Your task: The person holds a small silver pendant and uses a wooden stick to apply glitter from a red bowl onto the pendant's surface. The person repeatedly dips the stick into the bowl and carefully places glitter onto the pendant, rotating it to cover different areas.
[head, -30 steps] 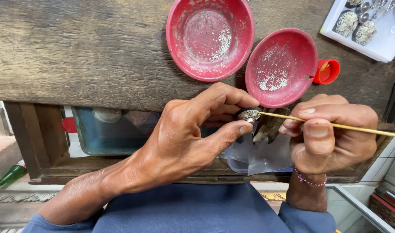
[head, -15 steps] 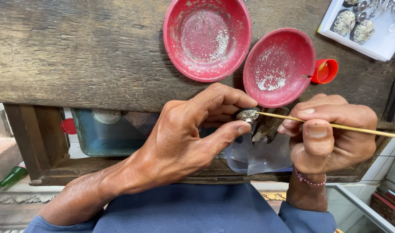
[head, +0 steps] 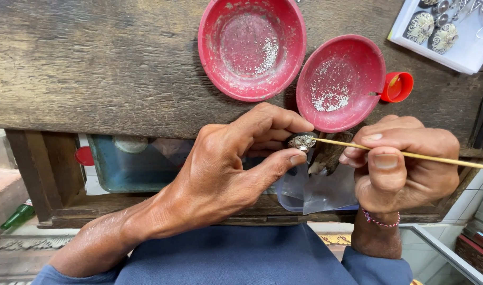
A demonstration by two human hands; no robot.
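Left hand (head: 225,174) pinches the small round silver filigree ornament (head: 302,141) just below the smaller red plastic bowl (head: 340,82); right hand (head: 405,169) grips the thin yellow stick (head: 410,154), long axis pointing left, tip touching the ornament.

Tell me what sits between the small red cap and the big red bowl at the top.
In the head view, the smaller red dish lies between the red cap and the large red bowl, its rim touching the cap's side.

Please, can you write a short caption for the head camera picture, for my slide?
Left hand pinches a small silver ornament while right hand touches it with a thin stick, beside two red bowls.
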